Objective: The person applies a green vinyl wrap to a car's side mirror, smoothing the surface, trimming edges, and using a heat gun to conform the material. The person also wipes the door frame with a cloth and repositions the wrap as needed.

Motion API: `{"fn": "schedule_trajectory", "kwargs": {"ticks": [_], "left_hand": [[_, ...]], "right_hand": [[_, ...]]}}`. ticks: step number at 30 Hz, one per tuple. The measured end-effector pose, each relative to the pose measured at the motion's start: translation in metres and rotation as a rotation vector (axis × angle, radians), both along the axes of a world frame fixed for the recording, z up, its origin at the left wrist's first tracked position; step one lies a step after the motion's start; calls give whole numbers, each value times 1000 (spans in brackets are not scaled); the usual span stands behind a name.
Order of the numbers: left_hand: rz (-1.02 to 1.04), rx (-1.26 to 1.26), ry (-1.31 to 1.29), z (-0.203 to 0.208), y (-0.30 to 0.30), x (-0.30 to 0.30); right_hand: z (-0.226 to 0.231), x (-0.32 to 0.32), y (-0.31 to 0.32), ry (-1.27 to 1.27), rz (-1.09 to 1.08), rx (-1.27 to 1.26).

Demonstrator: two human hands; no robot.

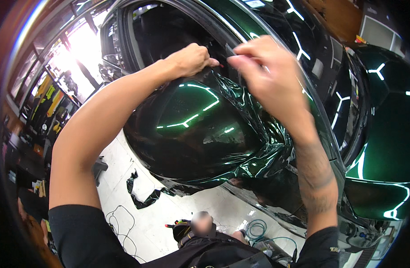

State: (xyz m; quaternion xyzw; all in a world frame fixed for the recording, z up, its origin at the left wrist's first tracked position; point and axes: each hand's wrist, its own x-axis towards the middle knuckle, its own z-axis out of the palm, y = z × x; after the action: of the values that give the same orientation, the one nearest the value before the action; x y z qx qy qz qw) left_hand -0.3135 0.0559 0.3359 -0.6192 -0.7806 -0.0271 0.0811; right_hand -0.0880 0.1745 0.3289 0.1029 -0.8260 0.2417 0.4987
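Note:
Glossy dark green film (200, 129) covers the rounded side mirror of a green car, smooth on the near face and bunched into wrinkles (263, 156) along its right side. My left hand (191, 61) is closed at the top edge of the mirror, thumb and fingers pinching the film's edge. To its right, my right hand (276, 76) is raised by the window frame, blurred by motion. Its fingers are curled against the thumb, and a thin dark strip shows at their tips. I cannot make out what that strip is.
Behind the mirror is the car's dark side window (169, 33). The green hood (388, 125) lies to the right. A dark film scrap (142, 201), thin cords (120, 223) and a coiled teal hose (257, 230) are on the white floor. Stocked shelves (48, 98) stand at left.

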Motion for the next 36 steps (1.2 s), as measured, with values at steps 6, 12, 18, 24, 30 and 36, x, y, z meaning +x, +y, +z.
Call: {"fn": "schedule_trajectory", "kwargs": {"ticks": [6, 12, 18, 24, 30, 36], "left_hand": [[68, -105, -120, -9, 4, 2], [-23, -216, -128, -19, -4, -9], [102, -273, -194, -5, 12, 6], [2, -289, -129, -12, 6, -8], [31, -223, -278, -6, 1, 4], [87, -126, -298, -10, 1, 11]], "right_hand": [[10, 215, -35, 4, 440, -18], [22, 258, -101, -110, 175, 129], [12, 269, -104, -274, 313, -174], [-112, 189, -65, -148, 493, -1284], [-72, 97, -62, -85, 0, 245], [-81, 60, -74, -50, 39, 436]]}}
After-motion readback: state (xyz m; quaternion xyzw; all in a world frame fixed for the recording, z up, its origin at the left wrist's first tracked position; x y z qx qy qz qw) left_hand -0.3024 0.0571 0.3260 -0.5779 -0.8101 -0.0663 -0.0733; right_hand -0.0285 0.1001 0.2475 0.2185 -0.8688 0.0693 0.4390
